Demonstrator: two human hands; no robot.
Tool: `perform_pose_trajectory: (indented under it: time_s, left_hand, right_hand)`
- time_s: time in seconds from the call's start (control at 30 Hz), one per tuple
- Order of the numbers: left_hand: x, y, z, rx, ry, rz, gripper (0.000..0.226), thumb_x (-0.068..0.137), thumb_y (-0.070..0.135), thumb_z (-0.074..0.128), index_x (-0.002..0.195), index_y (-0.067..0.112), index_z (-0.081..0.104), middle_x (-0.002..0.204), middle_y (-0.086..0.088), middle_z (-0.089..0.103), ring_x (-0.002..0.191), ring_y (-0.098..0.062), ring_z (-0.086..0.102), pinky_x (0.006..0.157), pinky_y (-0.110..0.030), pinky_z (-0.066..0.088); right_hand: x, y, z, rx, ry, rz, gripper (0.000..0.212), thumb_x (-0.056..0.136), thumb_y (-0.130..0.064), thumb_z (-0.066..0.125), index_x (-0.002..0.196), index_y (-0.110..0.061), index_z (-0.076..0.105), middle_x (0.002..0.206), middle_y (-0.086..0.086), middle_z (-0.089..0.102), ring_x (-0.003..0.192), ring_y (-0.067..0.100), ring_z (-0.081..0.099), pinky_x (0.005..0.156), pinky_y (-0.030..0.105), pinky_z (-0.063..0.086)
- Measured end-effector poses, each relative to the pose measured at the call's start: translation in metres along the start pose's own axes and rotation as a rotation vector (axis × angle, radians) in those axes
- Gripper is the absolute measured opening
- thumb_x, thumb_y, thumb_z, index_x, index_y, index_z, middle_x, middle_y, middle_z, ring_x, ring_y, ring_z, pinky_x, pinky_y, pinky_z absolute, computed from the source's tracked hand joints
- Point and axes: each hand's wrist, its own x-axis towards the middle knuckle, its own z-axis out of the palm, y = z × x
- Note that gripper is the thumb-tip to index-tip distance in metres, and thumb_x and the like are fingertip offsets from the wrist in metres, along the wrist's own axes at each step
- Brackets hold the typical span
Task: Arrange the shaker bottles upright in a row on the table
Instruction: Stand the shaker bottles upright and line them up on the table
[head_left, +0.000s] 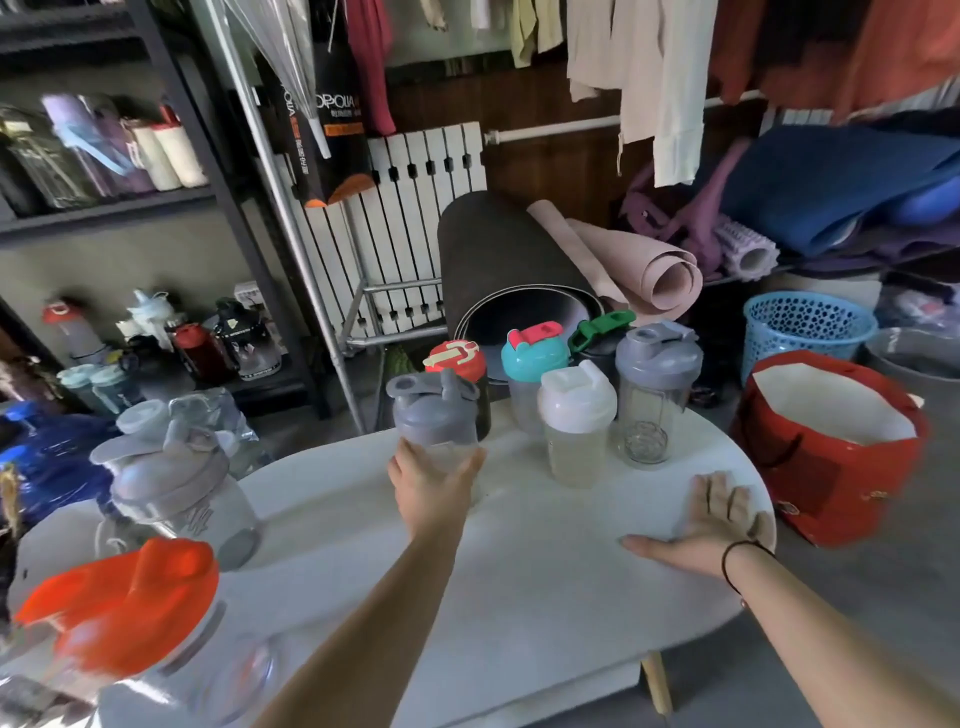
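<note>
My left hand (434, 486) is wrapped around the clear body of a grey-lidded shaker bottle (434, 413), which stands upright near the far edge of the white table (519, 571). Behind and to its right stand more upright shakers: a red-lidded one (460, 358), a teal-lidded one (535, 356), a white-lidded one (576, 402), a green-lidded dark one (600, 330) and a grey-lidded clear one (657, 358). My right hand (714, 517) lies flat and open on the table's right side. At the near left are a grey-lidded shaker (171, 478) and an orange-lidded one (130, 603).
A red paper bag (831, 467) stands right of the table, with a blue mesh basket (808, 327) behind it. Rolled mats (519, 265) lean beyond the table's far edge. Dark shelves (130, 208) at the left hold several more bottles. Clothes hang overhead.
</note>
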Motion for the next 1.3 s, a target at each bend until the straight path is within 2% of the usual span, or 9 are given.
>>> perform_pose_trajectory:
  time_s: [0.2, 0.57, 0.7, 0.8, 0.87, 1.0, 1.07, 1.13, 1.3]
  left_hand:
    - [-0.010, 0.026, 0.037, -0.030, 0.004, -0.044, 0.092, 0.058, 0.038, 0.087, 0.132, 0.008, 0.040, 0.131, -0.011, 0.045, 0.123, -0.026, 0.042, 0.096, -0.039, 0.043]
    - [-0.012, 0.024, 0.052, -0.005, 0.086, -0.057, 0.096, 0.057, 0.042, 0.086, 0.134, 0.010, 0.038, 0.131, -0.011, 0.046, 0.122, -0.030, 0.045, 0.096, -0.041, 0.043]
    - [-0.017, 0.023, 0.051, -0.022, 0.076, -0.030, 0.101, 0.057, 0.039, 0.086, 0.139, 0.011, 0.034, 0.135, -0.012, 0.043, 0.126, -0.030, 0.041, 0.103, -0.045, 0.040]
    - [-0.024, 0.013, 0.049, -0.067, 0.030, -0.064, 0.115, 0.057, 0.036, 0.088, 0.149, 0.019, 0.021, 0.144, -0.016, 0.033, 0.132, -0.033, 0.037, 0.108, -0.050, 0.036]
    - [-0.032, 0.000, 0.048, -0.046, -0.044, -0.121, 0.116, 0.059, 0.027, 0.088, 0.151, 0.023, 0.017, 0.145, -0.017, 0.034, 0.129, -0.036, 0.041, 0.105, -0.050, 0.039]
    - [-0.034, -0.018, 0.044, 0.055, -0.101, -0.075, 0.095, 0.063, 0.018, 0.083, 0.144, 0.018, 0.033, 0.133, -0.015, 0.052, 0.119, -0.036, 0.050, 0.096, -0.045, 0.046]
    - [-0.029, -0.021, 0.041, 0.104, -0.114, -0.030, 0.086, 0.064, 0.022, 0.084, 0.138, 0.012, 0.041, 0.125, -0.017, 0.056, 0.118, -0.035, 0.048, 0.094, -0.042, 0.045]
    - [-0.026, -0.023, 0.040, 0.125, -0.137, -0.010, 0.080, 0.064, 0.025, 0.085, 0.132, 0.007, 0.048, 0.119, -0.018, 0.058, 0.115, -0.034, 0.047, 0.092, -0.039, 0.044]
    - [-0.023, -0.029, 0.040, 0.158, -0.142, 0.023, 0.072, 0.062, 0.027, 0.086, 0.123, 0.006, 0.054, 0.112, -0.016, 0.058, 0.108, -0.035, 0.051, 0.089, -0.041, 0.046]
  right_hand:
    - [0.006, 0.001, 0.005, 0.024, 0.023, -0.005, 0.153, 0.034, -0.100, 0.035, 0.146, -0.013, -0.022, 0.156, 0.009, -0.027, 0.143, 0.032, -0.022, 0.116, 0.050, -0.008]
    - [0.016, 0.004, 0.008, 0.024, 0.045, -0.025, 0.149, 0.041, -0.098, 0.040, 0.145, -0.012, -0.022, 0.155, 0.010, -0.027, 0.143, 0.033, -0.022, 0.116, 0.052, -0.006]
    - [0.016, 0.003, 0.009, 0.065, 0.048, -0.036, 0.148, 0.043, -0.096, 0.045, 0.146, -0.012, -0.020, 0.156, 0.010, -0.025, 0.143, 0.033, -0.022, 0.115, 0.052, -0.006]
    - [0.023, 0.010, 0.000, 0.288, 0.181, -0.036, 0.135, 0.050, -0.089, 0.054, 0.150, -0.019, -0.002, 0.160, 0.005, 0.001, 0.145, 0.031, 0.001, 0.114, 0.048, 0.010]
    - [0.035, 0.017, -0.013, 0.547, 0.290, -0.070, 0.122, 0.058, -0.073, 0.070, 0.150, -0.020, 0.010, 0.156, 0.007, 0.022, 0.142, 0.030, 0.020, 0.112, 0.044, 0.023]
    - [0.060, 0.014, -0.026, 0.925, 0.194, -0.216, 0.116, 0.064, -0.031, 0.087, 0.150, -0.020, 0.009, 0.153, 0.008, 0.029, 0.139, 0.026, 0.029, 0.113, 0.041, 0.027]
    - [0.069, 0.007, -0.022, 0.953, 0.169, -0.211, 0.116, 0.064, -0.026, 0.087, 0.150, -0.024, 0.010, 0.148, 0.006, 0.039, 0.136, 0.027, 0.035, 0.111, 0.040, 0.027]
    - [0.076, 0.000, -0.018, 0.924, 0.200, -0.188, 0.111, 0.063, -0.031, 0.087, 0.148, -0.028, 0.016, 0.140, 0.004, 0.050, 0.133, 0.028, 0.037, 0.108, 0.039, 0.028]
    - [0.079, -0.013, -0.017, 0.660, 0.267, -0.134, 0.085, 0.070, -0.048, 0.076, 0.141, -0.040, 0.031, 0.129, 0.011, 0.052, 0.122, 0.034, 0.040, 0.099, 0.042, 0.034]
